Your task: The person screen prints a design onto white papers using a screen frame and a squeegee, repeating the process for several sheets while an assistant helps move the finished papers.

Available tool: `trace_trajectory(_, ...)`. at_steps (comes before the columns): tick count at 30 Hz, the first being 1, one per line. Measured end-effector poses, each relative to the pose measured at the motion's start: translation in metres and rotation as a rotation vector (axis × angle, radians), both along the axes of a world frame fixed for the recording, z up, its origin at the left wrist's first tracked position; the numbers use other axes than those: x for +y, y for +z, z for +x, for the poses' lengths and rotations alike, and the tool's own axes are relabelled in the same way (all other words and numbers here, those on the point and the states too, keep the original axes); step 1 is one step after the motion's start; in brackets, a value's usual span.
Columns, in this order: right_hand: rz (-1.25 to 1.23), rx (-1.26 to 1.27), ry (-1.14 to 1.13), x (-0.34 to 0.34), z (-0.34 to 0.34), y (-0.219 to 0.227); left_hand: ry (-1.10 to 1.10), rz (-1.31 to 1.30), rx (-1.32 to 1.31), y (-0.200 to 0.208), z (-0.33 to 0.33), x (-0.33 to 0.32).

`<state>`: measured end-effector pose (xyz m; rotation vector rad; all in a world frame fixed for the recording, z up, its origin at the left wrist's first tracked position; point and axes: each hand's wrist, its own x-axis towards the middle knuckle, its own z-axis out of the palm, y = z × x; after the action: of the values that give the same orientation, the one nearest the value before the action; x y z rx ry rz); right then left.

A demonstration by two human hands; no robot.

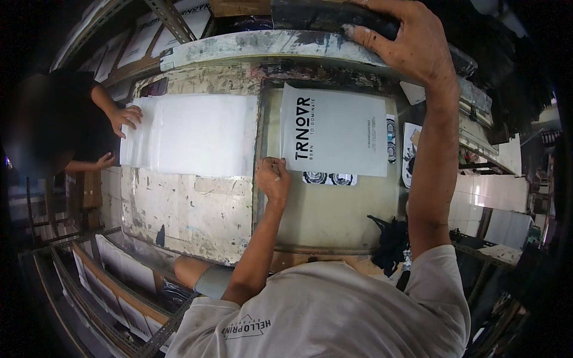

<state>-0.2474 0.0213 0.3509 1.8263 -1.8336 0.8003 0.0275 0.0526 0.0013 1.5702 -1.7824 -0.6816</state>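
Observation:
My left hand (273, 179) has its fingers curled closed at the near left corner of a printed sheet (340, 134), pinching its edge. The sheet looks like a thin white plastic bag with black lettering, and it lies on the pale yellowish right half of the table (334, 221). At the far side, my right hand (412, 45) grips a long dark bar (322, 17), with the thumb on its near face and the fingers partly hidden behind. Just in front of that bar runs a stained whitish frame edge (262, 45).
A co-worker's hands (126, 119) rest by a stack of blank white sheets (203, 134) on the left. Printed labels (331, 178) stick out under my sheet. A black crumpled cloth (391, 241) lies near my right side. Racks (113, 280) holding white sheets stand lower left.

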Motion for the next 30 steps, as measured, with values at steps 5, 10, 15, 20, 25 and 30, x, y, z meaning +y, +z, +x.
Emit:
trace_trajectory(5,0.149,-0.118,0.068,-0.001,0.000,0.025,0.086,0.258,0.623,0.035,-0.007,-0.020)
trace_trajectory(10,0.160,-0.181,0.034,-0.004,-0.001,0.022,0.139,0.184,0.679,0.061,0.038,-0.047)
trace_trajectory(15,0.145,-0.089,-0.090,-0.004,0.001,0.015,0.288,0.081,0.664,0.045,0.155,-0.073)
trace_trajectory(20,0.150,-0.049,-0.061,-0.010,-0.042,-0.012,0.541,-0.067,0.365,0.031,0.271,-0.083)
trace_trajectory(25,0.155,-0.113,-0.046,-0.006,-0.040,-0.013,0.605,-0.754,-0.276,0.090,0.220,-0.069)
trace_trajectory(30,0.200,-0.129,-0.024,-0.008,-0.040,-0.005,0.008,-0.491,-0.294,0.059,0.128,-0.057)
